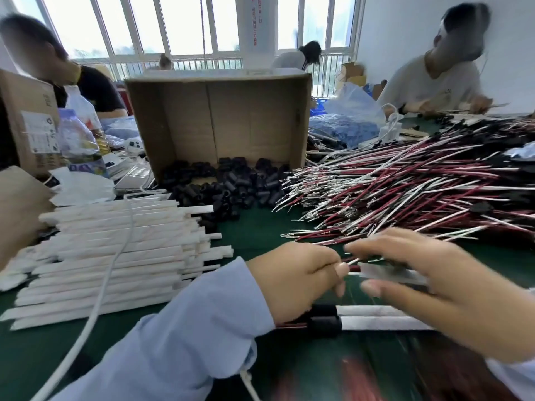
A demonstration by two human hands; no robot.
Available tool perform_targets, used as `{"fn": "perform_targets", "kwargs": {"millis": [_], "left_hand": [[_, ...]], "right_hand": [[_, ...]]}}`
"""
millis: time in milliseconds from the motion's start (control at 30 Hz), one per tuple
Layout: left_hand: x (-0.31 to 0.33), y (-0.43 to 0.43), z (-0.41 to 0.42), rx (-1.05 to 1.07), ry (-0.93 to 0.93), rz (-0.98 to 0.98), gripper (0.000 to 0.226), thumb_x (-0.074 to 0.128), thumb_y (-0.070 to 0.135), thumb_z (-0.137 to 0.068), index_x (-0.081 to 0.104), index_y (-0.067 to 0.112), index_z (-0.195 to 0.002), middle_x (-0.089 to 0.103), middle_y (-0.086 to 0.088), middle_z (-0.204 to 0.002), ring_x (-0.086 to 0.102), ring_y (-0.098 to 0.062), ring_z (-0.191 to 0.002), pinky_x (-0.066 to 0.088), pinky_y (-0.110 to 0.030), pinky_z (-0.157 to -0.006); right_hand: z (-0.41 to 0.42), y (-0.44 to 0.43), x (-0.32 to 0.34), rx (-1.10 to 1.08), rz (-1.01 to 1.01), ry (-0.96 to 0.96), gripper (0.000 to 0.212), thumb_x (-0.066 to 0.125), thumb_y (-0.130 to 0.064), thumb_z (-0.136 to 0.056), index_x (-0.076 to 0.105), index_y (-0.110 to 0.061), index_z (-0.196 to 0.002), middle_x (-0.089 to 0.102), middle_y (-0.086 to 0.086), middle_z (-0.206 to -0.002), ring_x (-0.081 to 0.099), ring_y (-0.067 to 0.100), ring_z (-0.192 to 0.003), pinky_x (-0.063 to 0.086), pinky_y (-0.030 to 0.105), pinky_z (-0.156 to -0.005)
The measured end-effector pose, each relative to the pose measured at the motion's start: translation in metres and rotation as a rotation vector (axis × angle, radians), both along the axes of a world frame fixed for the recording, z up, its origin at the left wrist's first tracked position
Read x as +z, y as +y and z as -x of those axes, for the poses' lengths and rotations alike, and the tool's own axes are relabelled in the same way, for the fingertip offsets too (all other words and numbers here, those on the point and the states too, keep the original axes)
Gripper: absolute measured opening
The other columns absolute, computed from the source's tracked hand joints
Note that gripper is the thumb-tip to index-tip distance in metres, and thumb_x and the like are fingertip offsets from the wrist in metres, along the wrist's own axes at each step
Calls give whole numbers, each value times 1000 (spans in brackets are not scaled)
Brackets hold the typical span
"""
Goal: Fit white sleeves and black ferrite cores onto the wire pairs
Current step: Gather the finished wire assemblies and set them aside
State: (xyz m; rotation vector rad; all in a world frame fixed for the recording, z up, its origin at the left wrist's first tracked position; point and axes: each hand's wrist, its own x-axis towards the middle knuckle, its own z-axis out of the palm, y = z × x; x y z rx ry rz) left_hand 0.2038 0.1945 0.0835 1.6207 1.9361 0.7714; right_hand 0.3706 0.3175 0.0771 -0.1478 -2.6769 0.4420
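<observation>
Left hand: near centre, fingers curled, thumb and forefinger pinching a wire pair. The red and white ends stick out rightward past my fingertips.

Right hand: just right of the left hand, blurred. A white sleeve lies between its thumb and fingers in a loose pinch, open end facing the wire tips and almost touching them.

Under both hands, on the green table: two finished pieces, black core on the left, white sleeve running right.

Sleeve stack: left of my left hand, a white cable draped across it.

Loose ferrite cores: far centre, spilling from a tipped cardboard box.

Wire heap: far right, beyond my right hand.
</observation>
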Motion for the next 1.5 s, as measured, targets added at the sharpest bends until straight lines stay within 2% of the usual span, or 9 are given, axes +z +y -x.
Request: {"fn": "perform_targets", "kwargs": {"millis": [167, 333, 567, 700, 833, 933, 1033, 1233, 1500], "left_hand": [[21, 34, 57, 378, -621, 127, 18, 45, 8, -95, 54, 10, -80, 64, -3, -55, 64, -12, -51, 49, -19, -43], [4, 66, 131, 799, 488, 368, 36, 52, 22, -89, 55, 6, -121, 56, -16, -123, 57, -33, -108, 46, -37, -81], [-26, 95, 130, 893, 588, 455, 50, 52, 14, -87, 40, 10, -135, 41, -12, -136, 52, -34, -116, 38, -40, -69], [-23, 94, 125, 937, 556, 516, 48, 53, 11, -87, 40, 9, -134, 47, -13, -131, 53, -34, -115, 43, -41, -76], [1, 80, 97, 681, 516, 373, 20, 51, 11, -92, 60, 7, -109, 59, -11, -92, 60, -30, -92, 48, -31, -72], [7, 48, 79, 433, 45, 91, 5, 56, 11, -93, 58, 8, -96, 60, -12, -87, 59, -25, -79, 51, -29, -64], [1, 5, 67, 210, -200, -205, 13, 66, 10, -87, 59, 17, -95, 62, 1, -84, 59, -10, -76, 52, -20, -66], [-14, -26, 56, 23, -180, -354, 18, 61, 25, -84, 57, 22, -101, 64, 11, -86, 59, -6, -79, 47, -21, -73], [-13, -29, 50, -13, -100, -390, 17, 60, 21, -86, 57, 23, -102, 63, 15, -91, 59, -3, -84, 46, -17, -78]], "right_hand": [[57, -6, -3, -11, -7, 77, 22, 54, -24, -95, 68, -12, -106, 59, 0, -81, 56, 19, -73, 45, 34, -68], [65, 14, -6, -125, -93, -148, 27, 37, -38, -96, 51, -21, -80, 52, -4, -78, 52, 20, -77, 43, 37, -74], [68, 22, -3, -150, -121, -275, 29, 41, -33, -99, 41, -28, -70, 45, -10, -71, 48, 17, -76, 40, 33, -75], [66, 27, -4, -117, 7, -171, 23, 54, -11, -93, 63, -17, -113, 58, -9, -81, 54, 0, -79, 41, 19, -75], [70, 22, 3, -21, 219, 13, 35, 59, -10, -91, 60, -28, -121, 58, -5, -67, 50, 3, -61, 40, 14, -60], [71, 20, 5, 25, 271, 150, 16, 57, -26, -94, 67, -31, -105, 67, -2, -72, 60, 13, -68, 50, 35, -68], [61, 23, 3, -28, 220, 235, 42, 50, -53, -90, 69, -16, -89, 61, 3, -63, 57, 18, -61, 50, 44, -63], [51, 15, -12, 74, 299, 267, 27, 57, -52, -83, 75, -34, -95, 71, -9, -73, 67, 13, -71, 54, 39, -64], [46, 8, -9, 142, 323, 391, 21, 60, -43, -85, 70, -36, -101, 68, 10, -69, 64, 29, -66, 51, 42, -58]]}}
